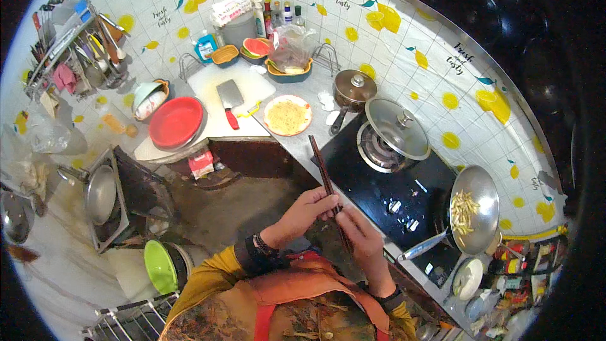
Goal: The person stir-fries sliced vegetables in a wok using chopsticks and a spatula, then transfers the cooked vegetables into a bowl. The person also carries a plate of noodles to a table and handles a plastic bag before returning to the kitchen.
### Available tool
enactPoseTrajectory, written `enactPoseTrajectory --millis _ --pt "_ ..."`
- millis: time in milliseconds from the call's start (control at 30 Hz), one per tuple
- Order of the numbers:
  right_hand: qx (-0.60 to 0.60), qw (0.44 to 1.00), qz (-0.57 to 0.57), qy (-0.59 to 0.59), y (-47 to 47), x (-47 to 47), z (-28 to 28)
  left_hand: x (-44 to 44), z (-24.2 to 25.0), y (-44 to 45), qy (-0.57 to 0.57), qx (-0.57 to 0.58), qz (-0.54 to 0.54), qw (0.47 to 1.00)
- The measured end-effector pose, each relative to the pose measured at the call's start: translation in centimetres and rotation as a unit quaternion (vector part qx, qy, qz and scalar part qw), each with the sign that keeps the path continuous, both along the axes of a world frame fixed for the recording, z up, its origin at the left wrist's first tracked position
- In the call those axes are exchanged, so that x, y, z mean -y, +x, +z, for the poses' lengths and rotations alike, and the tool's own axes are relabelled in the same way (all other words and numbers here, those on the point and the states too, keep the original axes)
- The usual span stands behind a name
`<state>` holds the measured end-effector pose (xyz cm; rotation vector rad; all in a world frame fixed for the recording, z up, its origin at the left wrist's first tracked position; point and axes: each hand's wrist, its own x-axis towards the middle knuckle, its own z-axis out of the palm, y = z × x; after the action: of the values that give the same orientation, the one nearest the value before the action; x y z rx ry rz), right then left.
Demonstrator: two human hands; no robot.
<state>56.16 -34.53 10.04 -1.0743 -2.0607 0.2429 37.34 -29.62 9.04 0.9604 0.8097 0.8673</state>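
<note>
Both hands hold a pair of dark wooden chopsticks [323, 166] in front of my body, near the stove's front edge. My left hand [315, 204] grips them around the middle, while my right hand [360, 232] closes on their lower part. To the right, a steel wok [484, 208] with pale, cut food strips [464, 213] in it sits on the black glass gas stove [378, 194]. A glass lid [397, 128] leans over the far burner. Beyond the chopstick tips, a plate of shredded pale food [288, 114] rests on the counter.
A cleaver [230, 97] and a yellow peeler [250, 110] lie on the white cutting board [199, 78], beside a red basin [176, 122]. A lidded brown pot [354, 86] stands behind the stove. The wok's handle [422, 245] points toward me. A white bowl [468, 278] and seasoning containers [513, 265] are at right.
</note>
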Motion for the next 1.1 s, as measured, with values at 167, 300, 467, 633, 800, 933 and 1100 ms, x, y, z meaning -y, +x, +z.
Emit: enactPoseTrajectory --millis 167,300,467,633,800,933,1100 --pt "-0.401 0.831 0.019 -0.384 0.4 -2.6 -1.8 -2.8 -0.1 -0.7 0.049 -0.062 -0.009 0.997" --pt "-0.282 0.807 0.052 -0.517 -0.4 -4.6 -3.3 -5.0 -1.3 -0.6 0.075 -0.092 -0.041 0.992" --pt "-0.272 0.835 -0.039 -0.477 -2.3 -7.0 -3.5 -9.5 -5.8 -2.2 0.021 -0.039 -0.061 0.997" --pt "-0.301 0.839 -0.165 -0.422 -4.1 -7.9 -2.7 -16.9 -13.6 -8.3 -0.108 -0.070 0.036 0.991" --pt "-0.331 0.823 -0.219 -0.405 -7.3 -8.2 -2.9 -22.9 -21.7 -13.3 -0.225 -0.060 0.103 0.967" --pt "-0.319 0.820 -0.262 -0.397 -9.9 -8.3 -2.8 -25.6 -25.9 -14.2 -0.256 0.011 0.147 0.955" --pt "-0.308 0.816 -0.312 -0.377 -11.9 -7.5 -2.7 -27.5 -29.2 -14.0 -0.292 0.073 0.215 0.929"
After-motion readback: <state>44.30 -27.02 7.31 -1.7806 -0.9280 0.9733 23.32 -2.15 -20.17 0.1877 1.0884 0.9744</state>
